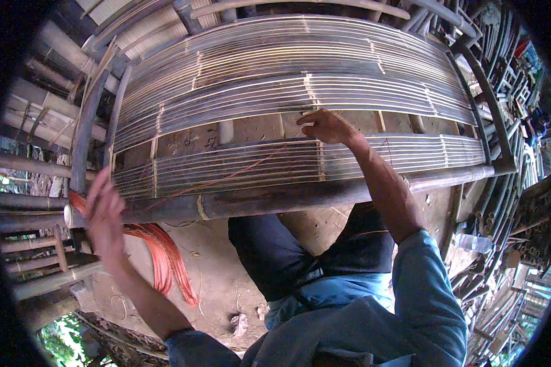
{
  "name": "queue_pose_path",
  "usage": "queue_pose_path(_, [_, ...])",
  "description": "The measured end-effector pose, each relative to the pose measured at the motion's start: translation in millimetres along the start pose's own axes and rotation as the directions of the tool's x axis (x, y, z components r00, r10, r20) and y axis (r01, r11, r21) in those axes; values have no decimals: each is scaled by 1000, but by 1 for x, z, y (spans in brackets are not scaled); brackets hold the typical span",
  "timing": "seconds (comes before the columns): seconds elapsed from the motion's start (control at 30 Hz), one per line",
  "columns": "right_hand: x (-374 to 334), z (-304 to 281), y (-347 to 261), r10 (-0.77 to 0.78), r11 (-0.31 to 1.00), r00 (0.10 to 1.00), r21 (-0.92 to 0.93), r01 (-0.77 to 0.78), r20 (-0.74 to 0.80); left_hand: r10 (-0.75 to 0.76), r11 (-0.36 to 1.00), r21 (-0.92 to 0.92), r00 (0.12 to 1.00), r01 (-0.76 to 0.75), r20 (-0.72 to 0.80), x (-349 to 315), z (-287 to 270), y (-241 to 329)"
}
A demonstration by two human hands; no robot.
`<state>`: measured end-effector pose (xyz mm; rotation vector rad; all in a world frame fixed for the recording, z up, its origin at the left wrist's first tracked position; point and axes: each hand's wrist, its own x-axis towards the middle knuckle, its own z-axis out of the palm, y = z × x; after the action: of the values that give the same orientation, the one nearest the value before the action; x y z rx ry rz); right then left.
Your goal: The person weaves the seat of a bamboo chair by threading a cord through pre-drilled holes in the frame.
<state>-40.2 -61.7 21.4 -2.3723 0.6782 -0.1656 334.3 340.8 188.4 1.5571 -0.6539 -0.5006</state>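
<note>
A bamboo bench seat of thin split slats (373,85), crossed by pale bindings, lies in front of me in a frame with a thick dark front pole (275,199). My right hand (329,127) is over the gap between two slat groups, its fingers pinched together. A thin red strand (245,168) slants from the left across the near slats up to these fingers. My left hand (105,214), smeared by motion, is at the front pole's left end, beside a bundle of orange-red strands (165,263) hanging toward the ground. What its fingers hold cannot be made out.
Bamboo rails (37,202) stand close on the left. Stacked bamboo poles (502,196) fill the right side, near a clear plastic bottle (473,243). Below the bench is bare earth floor (220,257) with a dry leaf (239,324).
</note>
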Motion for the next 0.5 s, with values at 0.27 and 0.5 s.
queue_pose_path(0.27, [37, 23, -30, 59, 998, 986, -21, -57, 154, -238, 411, 842, 851, -348, 468, 76, 300, -109])
queue_pose_path(0.5, [17, 12, -25, 107, 991, 990, -96, -98, 94, -91, 517, 748, 842, -416, 532, 57, 337, -103])
